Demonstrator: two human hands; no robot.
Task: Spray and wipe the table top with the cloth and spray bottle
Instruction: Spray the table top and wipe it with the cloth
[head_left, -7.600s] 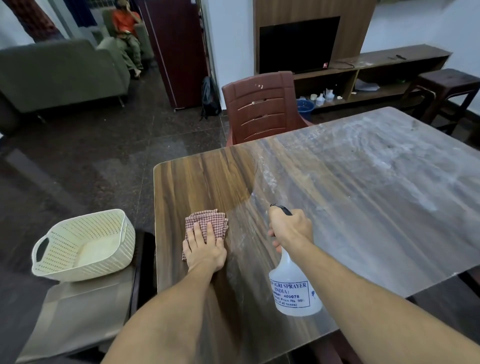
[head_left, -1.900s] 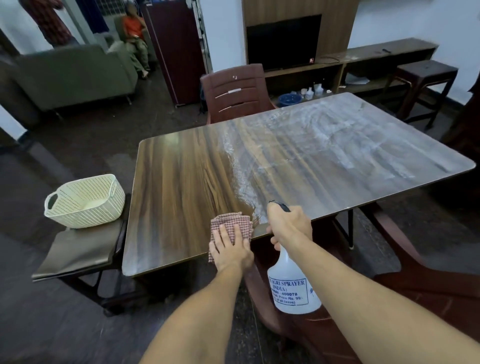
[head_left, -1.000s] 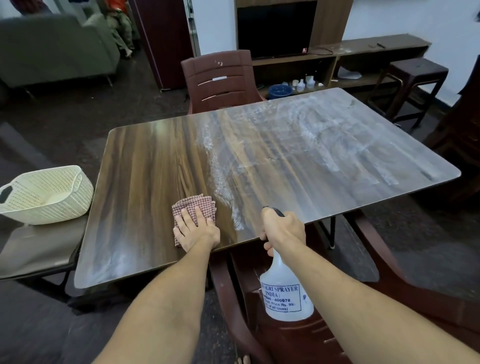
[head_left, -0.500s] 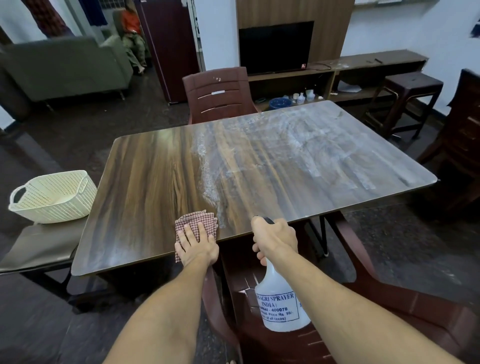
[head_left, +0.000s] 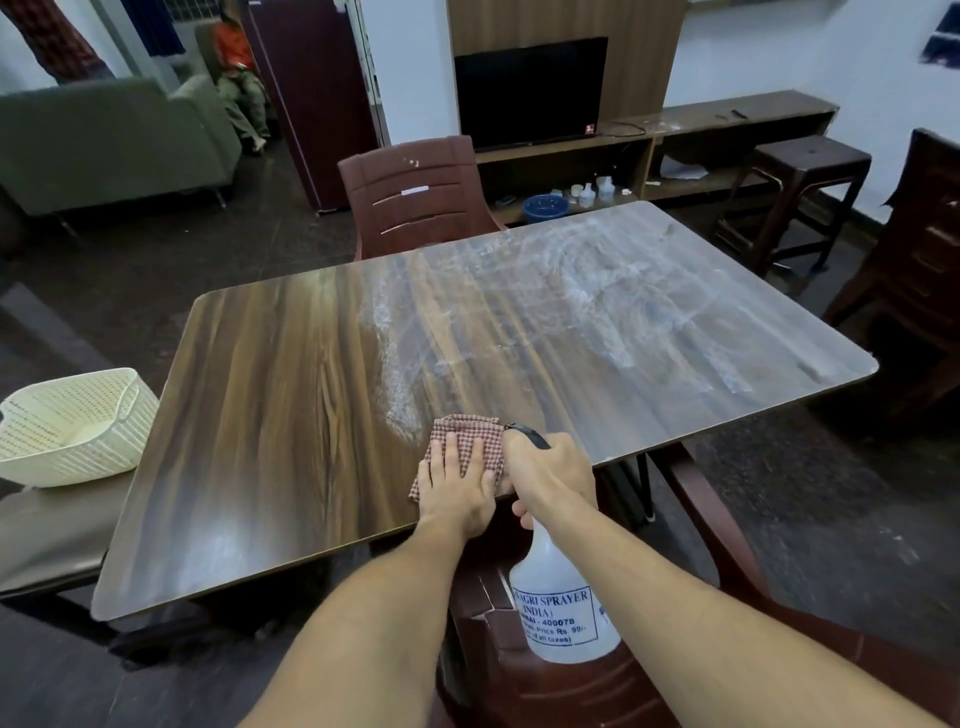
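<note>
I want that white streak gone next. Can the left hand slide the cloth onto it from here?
Probably yes. The left hand presses the cloth flat on the table top, and the streak begins just beyond the cloth, with nothing lying between them.

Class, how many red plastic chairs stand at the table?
2. The far chair stands behind the table; the near chair is under the bottle. The dark furniture at right is unclear.
</note>
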